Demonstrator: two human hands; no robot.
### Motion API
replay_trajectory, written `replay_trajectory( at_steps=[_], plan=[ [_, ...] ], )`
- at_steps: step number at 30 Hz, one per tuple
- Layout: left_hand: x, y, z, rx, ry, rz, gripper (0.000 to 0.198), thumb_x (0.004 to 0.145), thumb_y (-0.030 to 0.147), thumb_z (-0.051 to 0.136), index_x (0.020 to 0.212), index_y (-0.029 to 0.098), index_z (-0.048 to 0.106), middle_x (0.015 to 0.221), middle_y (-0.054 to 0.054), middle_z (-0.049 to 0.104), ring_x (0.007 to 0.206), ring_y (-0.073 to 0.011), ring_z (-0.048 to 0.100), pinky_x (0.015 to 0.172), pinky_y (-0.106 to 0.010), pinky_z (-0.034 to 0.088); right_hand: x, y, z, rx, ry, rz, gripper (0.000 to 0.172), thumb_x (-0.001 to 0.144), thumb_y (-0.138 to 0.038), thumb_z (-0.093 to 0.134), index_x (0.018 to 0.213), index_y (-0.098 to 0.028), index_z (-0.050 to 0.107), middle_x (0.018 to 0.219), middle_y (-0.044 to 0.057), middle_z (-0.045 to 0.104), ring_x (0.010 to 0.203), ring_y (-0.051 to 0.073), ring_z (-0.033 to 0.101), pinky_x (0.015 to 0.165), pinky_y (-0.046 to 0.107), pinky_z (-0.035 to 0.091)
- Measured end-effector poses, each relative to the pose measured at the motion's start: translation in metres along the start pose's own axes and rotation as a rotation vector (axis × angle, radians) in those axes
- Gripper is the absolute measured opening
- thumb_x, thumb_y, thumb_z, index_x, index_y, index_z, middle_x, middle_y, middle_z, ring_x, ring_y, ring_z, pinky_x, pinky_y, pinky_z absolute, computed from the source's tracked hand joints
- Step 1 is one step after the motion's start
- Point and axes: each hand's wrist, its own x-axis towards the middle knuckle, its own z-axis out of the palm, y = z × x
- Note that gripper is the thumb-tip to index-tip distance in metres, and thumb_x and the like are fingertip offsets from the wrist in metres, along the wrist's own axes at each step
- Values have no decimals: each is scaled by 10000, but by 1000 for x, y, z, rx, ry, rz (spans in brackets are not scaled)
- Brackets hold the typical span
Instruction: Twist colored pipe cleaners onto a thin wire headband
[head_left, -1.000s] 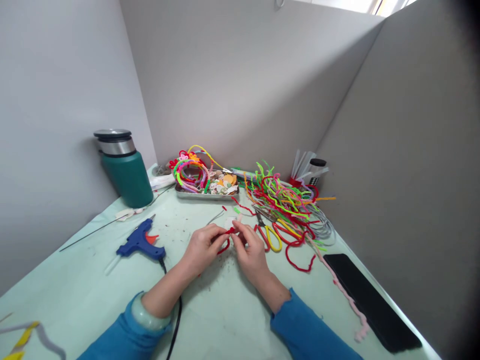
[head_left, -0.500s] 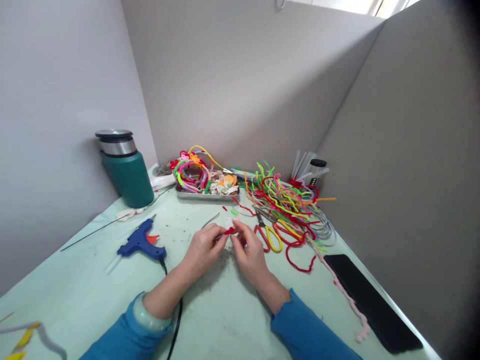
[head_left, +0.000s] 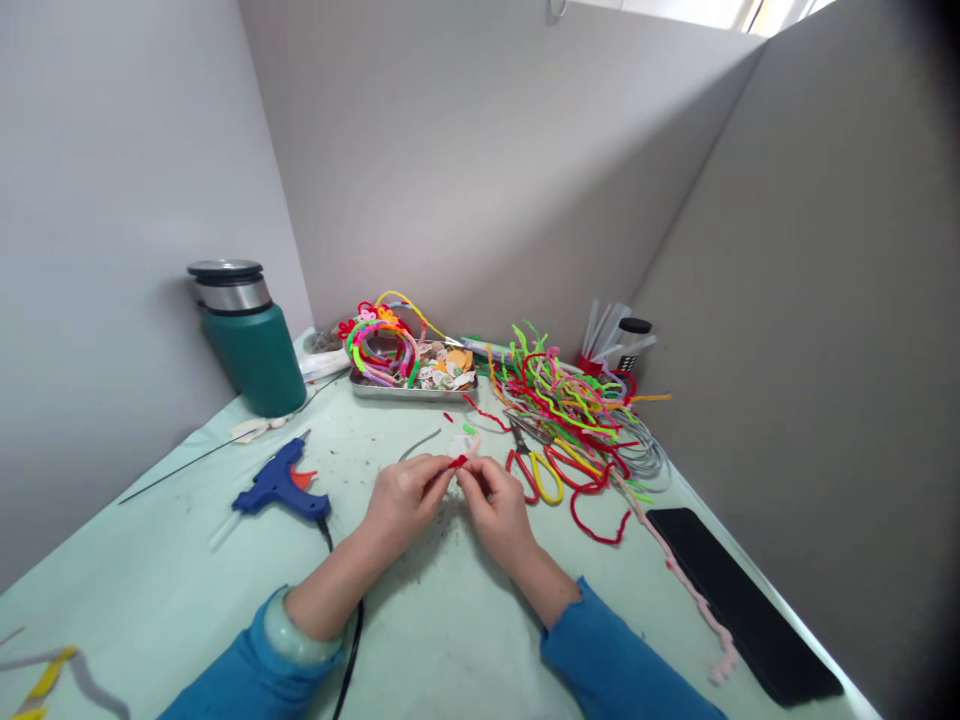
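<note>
A short piece of red pipe cleaner [head_left: 458,462] shows between my fingertips in the middle of the table. My left hand [head_left: 405,500] pinches it from the left, thumb and forefinger pressed together. From the right, my right hand [head_left: 496,503] closes on the same piece, its fingertips nearly touching those of the left. Most of the piece is hidden by the fingers. Just beyond lie a small green scrap [head_left: 469,429] and a pale pink strand [head_left: 475,443]. Scissors with red and yellow handles [head_left: 546,478] rest right of my right hand.
A blue glue gun [head_left: 281,482] with a black cord lies at left, near a green bottle [head_left: 255,355]. At the back stands a metal tray [head_left: 412,393] of scraps and colourful rings. A tangled pipe cleaner pile [head_left: 570,390] and a black flat slab [head_left: 742,605] are at right.
My right forefinger has lowered and come closer to the left fingertips around the red piece. The arms and the things on the table stay almost where they were.
</note>
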Motion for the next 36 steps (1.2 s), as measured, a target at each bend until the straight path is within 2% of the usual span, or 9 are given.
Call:
replay_trajectory(
  at_steps=[4, 9, 12, 17, 25, 31, 36],
  plan=[
    [0, -1, 0, -16, 33, -2, 214, 844, 245, 480, 950, 199, 660, 767, -35, 667, 680, -124, 592, 620, -214, 431, 1, 4, 3, 161, -18, 120, 158, 818, -279, 491, 820, -173, 608, 704, 11, 583, 556, 110, 489, 498, 216, 381],
    [0, 1, -1, 8, 24, 10, 221, 845, 246, 483, 947, 199, 673, 673, -19, 629, 608, -107, 569, 564, -196, 413, 6, 4, 4, 408, -88, 306, 205, 791, -343, 517, 721, -167, 595, 474, -42, 479, 412, 85, 406, 410, 199, 324],
    [0, 1, -1, 58, 44, 12, 226, 843, 253, 487, 949, 191, 677, 671, -31, 637, 621, -118, 578, 576, -204, 427, 7, 2, 5, 462, -93, 380, 212, 778, -355, 536, 705, -162, 582, 430, -55, 454, 385, 73, 383, 389, 186, 297],
    [-1, -2, 1, 66, 61, 38, 209, 832, 243, 506, 951, 208, 674, 836, -47, 702, 756, -152, 636, 693, -243, 475, 6, 3, 6, 471, -102, 398, 219, 784, -348, 537, 699, -154, 595, 429, -54, 462, 376, 63, 372, 384, 182, 289],
    [0, -1, 0, 85, -49, 102, 276, 836, 148, 444, 1035, 197, 629, 1023, -70, 661, 927, -177, 611, 808, -288, 476, 7, 10, 6, 542, -92, 437, 278, 770, -411, 551, 684, -151, 600, 429, -51, 467, 370, 60, 365, 383, 187, 273],
    [-1, 3, 0, 82, -147, 146, 292, 841, 125, 402, 1024, 208, 612, 923, -63, 673, 879, -171, 615, 779, -276, 462, 7, 12, 7, 571, -56, 459, 321, 769, -442, 559, 632, -152, 570, 427, -48, 456, 369, 62, 351, 381, 192, 257],
    [-2, 6, 1, 93, -100, 69, 256, 846, 183, 419, 1066, 185, 550, 942, -69, 661, 843, -177, 611, 745, -284, 452, 8, 11, 7, 598, -17, 482, 327, 760, -449, 564, 633, -148, 572, 447, -40, 466, 375, 64, 345, 380, 192, 248]
  ],
)
